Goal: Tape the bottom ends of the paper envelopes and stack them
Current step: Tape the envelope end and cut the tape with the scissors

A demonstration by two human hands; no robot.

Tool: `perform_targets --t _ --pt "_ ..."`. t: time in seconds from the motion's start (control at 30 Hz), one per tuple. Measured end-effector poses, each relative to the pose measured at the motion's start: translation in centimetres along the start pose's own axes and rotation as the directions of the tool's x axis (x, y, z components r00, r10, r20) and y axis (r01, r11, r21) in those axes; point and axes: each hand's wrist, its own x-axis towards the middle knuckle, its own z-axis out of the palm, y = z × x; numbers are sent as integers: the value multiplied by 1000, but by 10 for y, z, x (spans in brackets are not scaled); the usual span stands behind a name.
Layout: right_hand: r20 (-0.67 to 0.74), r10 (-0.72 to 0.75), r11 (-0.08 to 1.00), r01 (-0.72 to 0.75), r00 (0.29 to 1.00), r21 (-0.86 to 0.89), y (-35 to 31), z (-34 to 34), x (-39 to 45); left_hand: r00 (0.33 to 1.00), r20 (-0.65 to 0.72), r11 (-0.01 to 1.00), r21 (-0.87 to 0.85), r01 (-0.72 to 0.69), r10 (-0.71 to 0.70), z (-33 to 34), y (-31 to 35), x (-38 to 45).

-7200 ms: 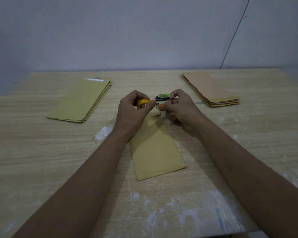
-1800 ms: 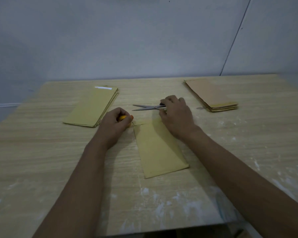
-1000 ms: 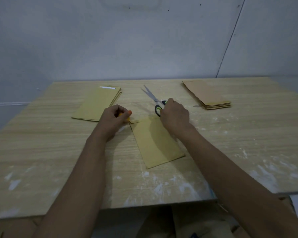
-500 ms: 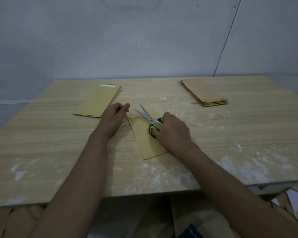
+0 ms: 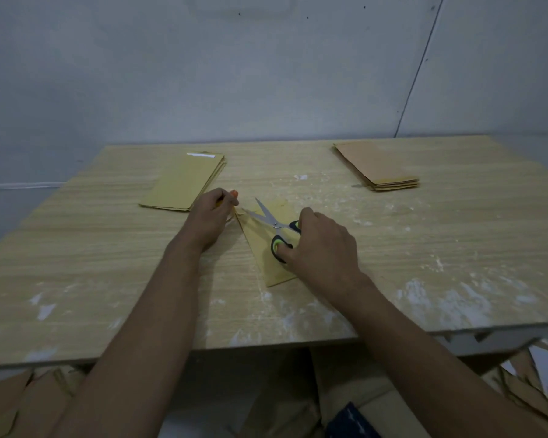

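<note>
So the big change here: a couple of seconds back the scissors were lying on the tabletop past the envelope, and now our right hand has them, fingers curled through the black-and-green handles, blades spread open and pointing at the far left corner of the envelope. Half a second ago they were already about there, so we're basically lined up.

Our left hand hasn't really moved. It's curled round something orange, which we take to be the tape roll, just beside that same corner. We can't actually make out the strip of tape from here, too small and dim, but the open blades sit right in the gap between that hand and the envelope edge.

The envelope we're working on lies flat mid-tabletop, partly under the right hand. The yellowish stack at far left has a white strip on its top end, so we reckon that's the done pile. The browner stack at far right looks like the ones waiting.

What it means: taping on this one looks nearly finished. One snip to free the tape, press the end down, then it goes on the left pile.
</note>
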Motion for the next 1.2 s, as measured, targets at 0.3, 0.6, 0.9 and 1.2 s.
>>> perform_targets --t 0.3,0.6,0.9,1.2 --pt "45 -26 999 28 999 -44 -9 3 -4 1000 2 1000 -8 16 -16 1 -3 1" --pt "30 -99 991 101 995 -93 -27 10 8 1000 10 1000 4 19 -19 2 -4 1" --pt "15 -170 973 170 985 -154 -35 14 17 998 2 998 -11 65 -65 -1 -4 1" --pt "24 -217 962 218 976 -164 -40 21 22 994 -19 988 -114 103 -106 -3 -6 2"
